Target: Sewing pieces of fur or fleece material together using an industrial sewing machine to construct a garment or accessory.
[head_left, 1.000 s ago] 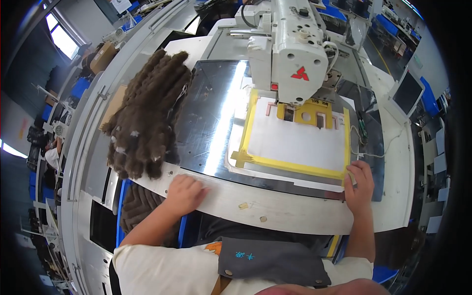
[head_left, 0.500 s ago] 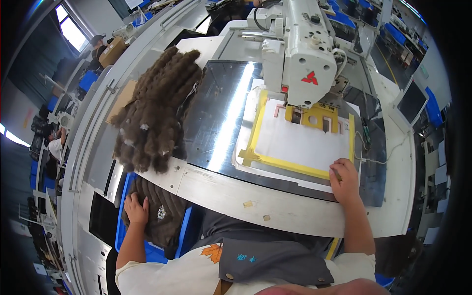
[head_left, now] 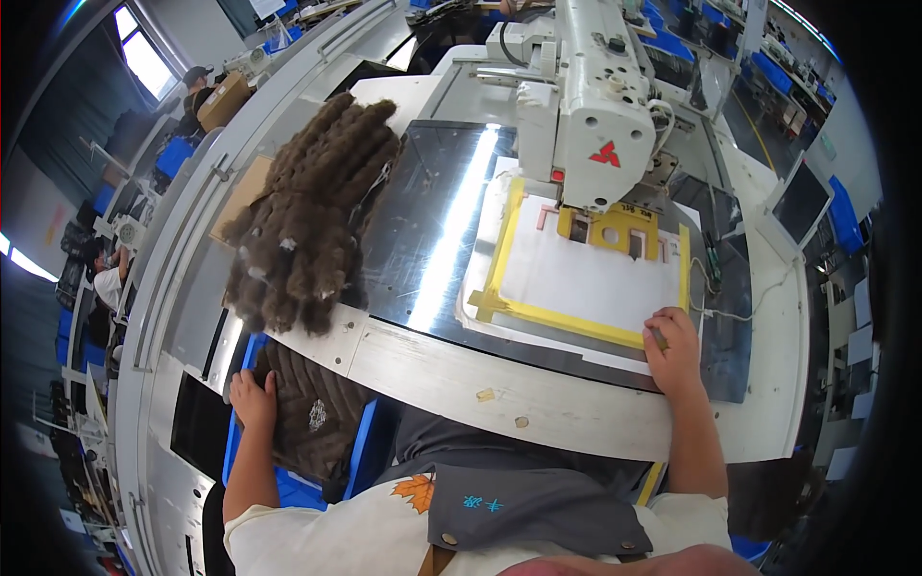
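My left hand [head_left: 253, 399] is at the left rim of a blue bin [head_left: 359, 449], its fingers bent over the edge of a dark brown quilted fabric piece [head_left: 322, 451]. That piece lies in the bin and bears a small silvery-white embroidered patch. My right hand [head_left: 674, 353] rests with curled fingers at the near right corner of a yellow-taped frame [head_left: 586, 331]. Something small and dark shows between those fingers, too small to name. White sheet [head_left: 586, 283] fills the frame, and a yellow template [head_left: 629, 228] with cutouts sits under the sewing machine head [head_left: 603, 144].
A heap of fluffy brown quilted pieces [head_left: 307, 211] lies on the left of the machine table. Shiny metal plate [head_left: 423, 211] spreads under the frame. A white cord [head_left: 754, 312] and a monitor [head_left: 805, 200] are at the right. Other people sit at far left.
My left hand has shifted left across the quilted piece to the bin's left rim, its fingers now bent over the fabric edge. My right hand and the frame stay in place.
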